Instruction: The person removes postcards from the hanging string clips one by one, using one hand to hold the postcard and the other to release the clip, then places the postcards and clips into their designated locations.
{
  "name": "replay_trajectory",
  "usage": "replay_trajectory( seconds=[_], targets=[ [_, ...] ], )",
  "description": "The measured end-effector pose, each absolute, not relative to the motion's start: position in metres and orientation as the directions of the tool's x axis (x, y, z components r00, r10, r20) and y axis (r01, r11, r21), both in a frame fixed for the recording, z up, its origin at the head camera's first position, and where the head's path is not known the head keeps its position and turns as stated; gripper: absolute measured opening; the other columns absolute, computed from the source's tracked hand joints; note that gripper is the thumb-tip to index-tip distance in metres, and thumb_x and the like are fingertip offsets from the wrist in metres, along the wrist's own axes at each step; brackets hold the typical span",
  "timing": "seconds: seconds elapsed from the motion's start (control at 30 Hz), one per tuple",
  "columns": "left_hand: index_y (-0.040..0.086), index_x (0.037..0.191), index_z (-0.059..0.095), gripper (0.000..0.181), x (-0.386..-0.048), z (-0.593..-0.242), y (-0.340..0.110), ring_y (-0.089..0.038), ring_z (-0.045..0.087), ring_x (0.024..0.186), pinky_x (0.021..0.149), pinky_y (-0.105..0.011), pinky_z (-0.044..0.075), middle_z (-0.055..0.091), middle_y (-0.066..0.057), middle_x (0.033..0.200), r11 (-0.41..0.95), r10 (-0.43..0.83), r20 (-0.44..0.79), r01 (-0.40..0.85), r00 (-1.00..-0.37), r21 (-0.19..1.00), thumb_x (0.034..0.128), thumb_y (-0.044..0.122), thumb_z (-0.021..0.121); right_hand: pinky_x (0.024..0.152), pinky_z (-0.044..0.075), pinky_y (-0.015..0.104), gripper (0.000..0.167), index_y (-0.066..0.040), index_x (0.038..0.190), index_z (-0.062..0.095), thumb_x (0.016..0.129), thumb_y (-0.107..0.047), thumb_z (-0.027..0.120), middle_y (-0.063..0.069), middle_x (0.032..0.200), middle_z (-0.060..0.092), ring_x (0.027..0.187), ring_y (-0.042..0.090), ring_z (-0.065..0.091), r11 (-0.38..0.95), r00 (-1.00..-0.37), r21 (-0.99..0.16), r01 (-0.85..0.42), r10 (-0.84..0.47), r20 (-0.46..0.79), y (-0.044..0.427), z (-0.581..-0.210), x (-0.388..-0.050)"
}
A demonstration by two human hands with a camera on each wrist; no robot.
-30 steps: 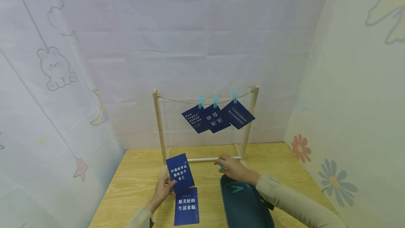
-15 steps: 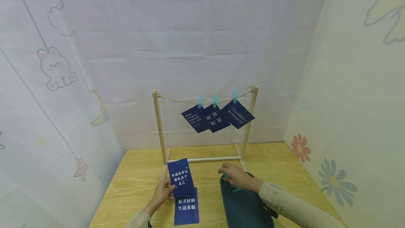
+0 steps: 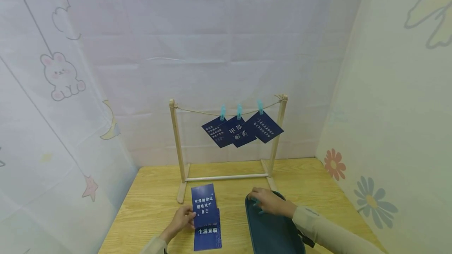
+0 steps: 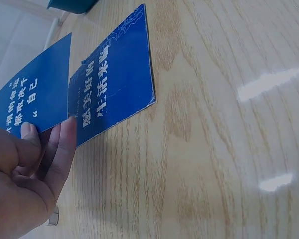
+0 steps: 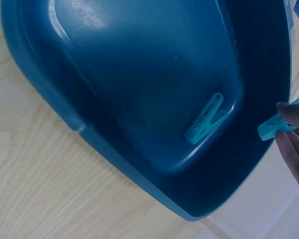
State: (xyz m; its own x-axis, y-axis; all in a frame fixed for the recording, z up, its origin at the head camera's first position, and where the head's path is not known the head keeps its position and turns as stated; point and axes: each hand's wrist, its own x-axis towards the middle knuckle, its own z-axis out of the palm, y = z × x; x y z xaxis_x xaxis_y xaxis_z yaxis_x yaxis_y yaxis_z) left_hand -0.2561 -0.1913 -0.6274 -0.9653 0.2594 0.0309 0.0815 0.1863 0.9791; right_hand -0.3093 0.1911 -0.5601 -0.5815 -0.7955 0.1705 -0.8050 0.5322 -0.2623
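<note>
My left hand [image 3: 182, 219] pinches a dark blue card [image 3: 204, 206] with white characters by its left edge, thumb on the printed face. Beneath its lower end, a second blue card [image 3: 207, 239] lies on the table, partly covered. My right hand [image 3: 270, 202] is over the far end of a dark teal tray [image 3: 277, 232]. In the right wrist view it holds a turquoise clothespin [image 5: 275, 125] between thumb and fingers, by the tray's rim. Another turquoise clothespin [image 5: 205, 119] lies on the tray's floor.
Behind the hands stands a wooden frame [image 3: 178, 148] with a string [image 3: 197, 111] tied across its posts. Three blue cards hang from it by turquoise clothespins, the rightmost card [image 3: 264, 127] overlapping the middle one. A white rod [image 3: 226, 177] joins the frame's feet. Printed cloth surrounds the table.
The left hand has brought its card down and nearer, covering more of the card on the table. The right hand has moved slightly right and nearer over the tray, still holding the clothespin.
</note>
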Motion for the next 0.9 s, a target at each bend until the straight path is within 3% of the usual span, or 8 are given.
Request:
replay_trajectory(
  seconds=[0.2,0.47,0.67,0.9],
  targets=[
    [-0.018,0.090,0.050,0.008,-0.253,-0.630,-0.193,-0.024,0.064,0.059,0.056,-0.050,0.061,0.059,-0.013,0.072,0.194,0.323,-0.029,0.036,-0.946,0.980,0.0953,-0.013,0.052,0.081,0.057,0.025,0.040,-0.005,0.114,0.065,0.080,0.015,0.070,0.008,0.109,0.061,0.097,0.020,0.064,0.565,-0.603,-0.261,-0.783,-0.793,0.093,0.193,-0.566,-0.308],
    [-0.017,0.086,0.051,0.012,-0.247,-0.635,-0.194,-0.015,0.060,0.057,0.052,-0.037,0.061,0.058,-0.011,0.068,0.191,0.364,-0.052,0.020,-0.930,0.981,0.0956,-0.010,0.054,0.083,0.057,0.029,0.041,-0.005,0.114,0.064,0.079,0.017,0.068,0.008,0.107,0.063,0.097,0.018,0.064,0.549,-0.580,-0.238,-0.801,-0.810,0.088,0.197,-0.577,-0.306],
    [-0.021,0.088,0.052,0.012,-0.244,-0.640,-0.195,-0.017,0.061,0.058,0.052,-0.040,0.061,0.062,-0.021,0.070,0.179,0.392,-0.051,0.021,-0.918,0.984,0.0951,-0.011,0.054,0.085,0.057,0.030,0.041,-0.005,0.112,0.063,0.077,0.013,0.074,0.006,0.107,0.065,0.099,0.018,0.064,0.553,-0.579,-0.220,-0.804,-0.812,0.072,0.198,-0.580,-0.304],
    [-0.023,0.093,0.054,0.014,-0.241,-0.638,-0.197,-0.015,0.060,0.059,0.054,-0.039,0.061,0.064,-0.025,0.071,0.169,0.432,-0.075,-0.001,-0.899,0.986,0.0959,-0.010,0.054,0.074,0.057,0.025,0.039,-0.007,0.107,0.065,0.074,0.010,0.077,0.001,0.097,0.061,0.087,0.012,0.062,0.551,-0.574,-0.209,-0.808,-0.817,0.062,0.202,-0.583,-0.303]
  ],
)
